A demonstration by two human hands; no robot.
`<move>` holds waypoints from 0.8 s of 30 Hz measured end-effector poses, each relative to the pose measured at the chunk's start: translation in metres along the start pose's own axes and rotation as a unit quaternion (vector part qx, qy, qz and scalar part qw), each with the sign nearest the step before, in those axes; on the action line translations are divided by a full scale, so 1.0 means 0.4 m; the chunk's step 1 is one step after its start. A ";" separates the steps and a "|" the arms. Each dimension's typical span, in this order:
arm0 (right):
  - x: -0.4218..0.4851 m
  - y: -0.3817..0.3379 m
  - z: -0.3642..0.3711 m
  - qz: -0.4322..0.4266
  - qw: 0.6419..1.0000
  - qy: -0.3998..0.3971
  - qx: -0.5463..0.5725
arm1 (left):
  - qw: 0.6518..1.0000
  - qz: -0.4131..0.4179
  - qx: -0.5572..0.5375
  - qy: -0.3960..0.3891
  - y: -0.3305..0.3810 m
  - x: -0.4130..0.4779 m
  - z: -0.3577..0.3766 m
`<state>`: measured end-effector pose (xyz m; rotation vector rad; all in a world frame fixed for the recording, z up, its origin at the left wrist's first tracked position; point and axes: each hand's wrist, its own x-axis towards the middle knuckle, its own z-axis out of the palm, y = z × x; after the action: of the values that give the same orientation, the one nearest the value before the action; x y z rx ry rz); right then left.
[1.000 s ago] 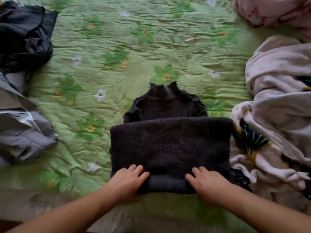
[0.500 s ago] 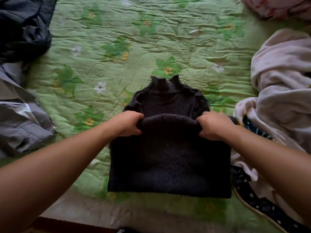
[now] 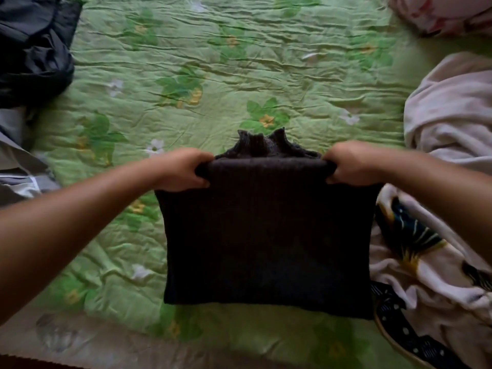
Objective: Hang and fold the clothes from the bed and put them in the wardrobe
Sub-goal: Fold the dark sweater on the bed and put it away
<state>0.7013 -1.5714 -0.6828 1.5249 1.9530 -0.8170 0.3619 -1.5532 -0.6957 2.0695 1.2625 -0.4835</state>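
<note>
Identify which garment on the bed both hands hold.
The dark knitted sweater in the middle: left hand and right hand grip its folded edge. The black heap and pale heap lie untouched.

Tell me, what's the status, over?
Left hand, right hand grip sweater at its fold. Sweater on bed, collar showing. Pale clothes crowd its right side.

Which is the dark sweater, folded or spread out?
Folded: left hand and right hand hold the sweater doubled over, edge near the collar.
</note>
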 end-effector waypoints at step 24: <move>0.217 0.129 0.008 0.095 0.935 0.137 0.313 | 0.979 -0.085 -0.031 0.185 -0.160 0.189 0.035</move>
<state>0.7322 -1.5075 -0.7547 2.2616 1.7710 -1.2768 0.3408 -1.4940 -0.7738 2.0694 1.6571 -0.1290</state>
